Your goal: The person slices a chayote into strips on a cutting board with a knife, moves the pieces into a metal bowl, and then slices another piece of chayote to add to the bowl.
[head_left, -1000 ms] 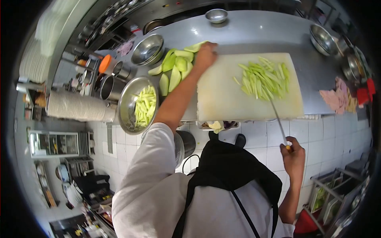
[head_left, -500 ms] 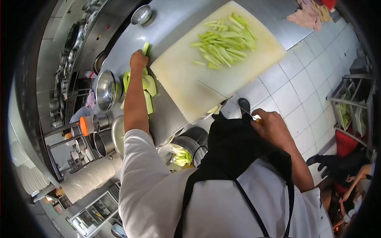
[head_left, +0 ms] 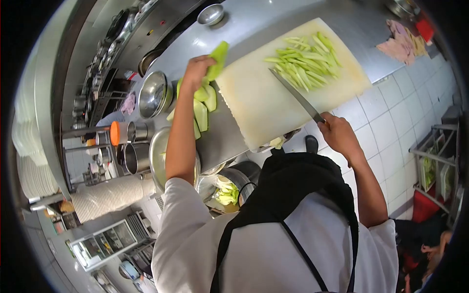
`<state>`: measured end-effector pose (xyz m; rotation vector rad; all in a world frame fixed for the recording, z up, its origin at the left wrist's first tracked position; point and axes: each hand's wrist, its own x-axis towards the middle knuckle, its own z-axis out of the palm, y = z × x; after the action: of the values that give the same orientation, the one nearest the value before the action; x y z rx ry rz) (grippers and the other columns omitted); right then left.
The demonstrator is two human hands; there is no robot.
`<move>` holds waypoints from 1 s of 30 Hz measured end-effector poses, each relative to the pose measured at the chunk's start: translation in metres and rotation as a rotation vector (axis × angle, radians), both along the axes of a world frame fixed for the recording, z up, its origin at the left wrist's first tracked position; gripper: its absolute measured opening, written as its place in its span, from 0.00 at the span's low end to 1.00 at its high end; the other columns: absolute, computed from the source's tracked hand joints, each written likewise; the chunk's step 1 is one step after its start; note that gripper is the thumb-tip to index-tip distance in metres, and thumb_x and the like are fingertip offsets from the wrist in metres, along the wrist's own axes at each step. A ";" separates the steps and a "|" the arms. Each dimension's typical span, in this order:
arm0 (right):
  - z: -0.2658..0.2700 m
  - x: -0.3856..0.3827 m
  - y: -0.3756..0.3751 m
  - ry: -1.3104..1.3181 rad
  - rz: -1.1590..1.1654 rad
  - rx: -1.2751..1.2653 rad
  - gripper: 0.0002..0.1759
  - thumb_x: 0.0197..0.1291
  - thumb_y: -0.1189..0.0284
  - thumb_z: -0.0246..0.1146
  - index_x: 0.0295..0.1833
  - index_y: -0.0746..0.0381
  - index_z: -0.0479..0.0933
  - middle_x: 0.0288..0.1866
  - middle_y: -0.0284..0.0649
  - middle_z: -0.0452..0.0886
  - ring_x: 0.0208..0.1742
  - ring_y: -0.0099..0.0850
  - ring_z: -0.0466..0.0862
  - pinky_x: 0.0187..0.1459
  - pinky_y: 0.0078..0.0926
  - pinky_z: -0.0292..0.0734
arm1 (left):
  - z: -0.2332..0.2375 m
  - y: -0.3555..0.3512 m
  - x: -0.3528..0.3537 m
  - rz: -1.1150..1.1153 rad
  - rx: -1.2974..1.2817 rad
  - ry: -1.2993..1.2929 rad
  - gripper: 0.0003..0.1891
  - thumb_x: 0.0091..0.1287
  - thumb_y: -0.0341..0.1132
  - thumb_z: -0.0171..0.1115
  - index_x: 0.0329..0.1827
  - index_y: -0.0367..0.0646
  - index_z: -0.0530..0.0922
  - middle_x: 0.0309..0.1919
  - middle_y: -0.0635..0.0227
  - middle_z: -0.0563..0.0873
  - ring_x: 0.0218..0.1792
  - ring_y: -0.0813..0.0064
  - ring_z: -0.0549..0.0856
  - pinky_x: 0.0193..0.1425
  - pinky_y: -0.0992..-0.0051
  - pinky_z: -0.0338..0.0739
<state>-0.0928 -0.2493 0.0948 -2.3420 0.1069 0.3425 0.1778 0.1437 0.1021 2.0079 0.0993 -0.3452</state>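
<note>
My left hand is closed on a flat, light green vegetable piece, held up just off the left edge of the white cutting board. Below that hand, several more pale green pieces lie on the steel counter, partly hidden by my forearm. My right hand grips the handle of a knife. Its blade slants over the board, the tip near a pile of cut green strips on the far right part.
Stacked metal bowls stand left of my forearm, and a small bowl sits farther back. Near my waist is a bin holding vegetable scraps. A pink cloth lies at the counter's right edge. Another person is at lower right.
My left hand has lifted the vegetable piece from the counter toward the board. My right hand has brought the knife forward, its blade now slanting over the board. The view has shifted.
</note>
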 end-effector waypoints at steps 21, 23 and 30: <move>-0.009 0.013 -0.027 0.006 0.339 -0.166 0.19 0.71 0.70 0.57 0.62 0.67 0.70 0.37 0.64 0.85 0.43 0.65 0.84 0.49 0.60 0.77 | -0.062 -0.118 -0.208 0.117 0.625 -0.783 0.17 0.61 0.32 0.73 0.54 0.46 0.88 0.58 0.58 0.82 0.59 0.54 0.79 0.66 0.59 0.76; -0.005 0.014 -0.028 0.031 0.340 -0.169 0.19 0.70 0.70 0.56 0.62 0.67 0.70 0.37 0.64 0.85 0.44 0.65 0.84 0.50 0.61 0.76 | -0.073 -0.125 -0.207 0.151 0.612 -0.826 0.16 0.62 0.30 0.72 0.53 0.45 0.88 0.58 0.58 0.82 0.60 0.53 0.79 0.65 0.60 0.76; 0.001 0.018 -0.033 -0.001 0.409 -0.273 0.19 0.68 0.72 0.55 0.61 0.67 0.70 0.38 0.65 0.84 0.44 0.64 0.84 0.51 0.60 0.77 | -0.086 -0.125 -0.190 -0.002 0.470 -0.899 0.15 0.62 0.30 0.72 0.52 0.44 0.87 0.60 0.56 0.80 0.63 0.51 0.76 0.66 0.57 0.74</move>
<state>-0.0745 -0.2826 0.0955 -2.6281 -0.3524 0.5544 -0.0125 0.0191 0.0158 2.4403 -0.4201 0.6519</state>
